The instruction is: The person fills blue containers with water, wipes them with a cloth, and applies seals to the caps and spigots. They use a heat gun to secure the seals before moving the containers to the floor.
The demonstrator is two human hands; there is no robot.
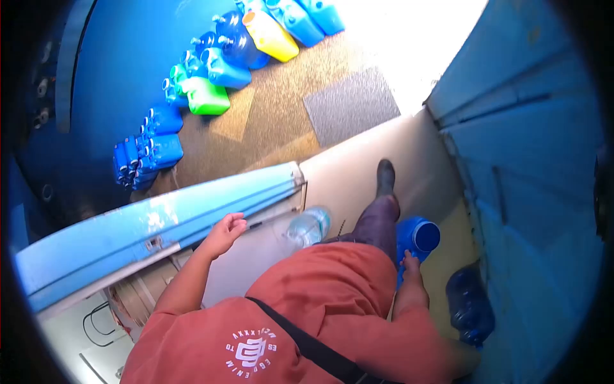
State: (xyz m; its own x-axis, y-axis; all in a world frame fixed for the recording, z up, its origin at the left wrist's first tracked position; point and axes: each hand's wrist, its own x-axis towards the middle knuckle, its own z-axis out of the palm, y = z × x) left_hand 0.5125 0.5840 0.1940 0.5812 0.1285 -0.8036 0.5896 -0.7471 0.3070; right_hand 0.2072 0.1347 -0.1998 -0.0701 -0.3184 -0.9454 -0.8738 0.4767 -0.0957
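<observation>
My right hand (411, 260) hangs low by my right leg, fingers closed at a blue plastic jerrycan (407, 232) with a wide round blue cap; the grip itself is partly hidden. My left hand (229, 233) is raised beside the blue-topped ledge (211, 200), loosely bent with nothing in it. A clear water jug (309, 225) stands between that hand and my legs. To the right of the jerrycan, a dark blue translucent water bottle (470, 304) lies on the floor by the wall.
Along the far blue wall stand several jerrycans, including a yellow one (272, 35), a green one (206, 96) and a blue one (165, 151). A grey mat (350, 105) lies on the brown floor ahead. Blue panelling (531, 166) rises close on my right. My boot (385, 176) is on the pale floor.
</observation>
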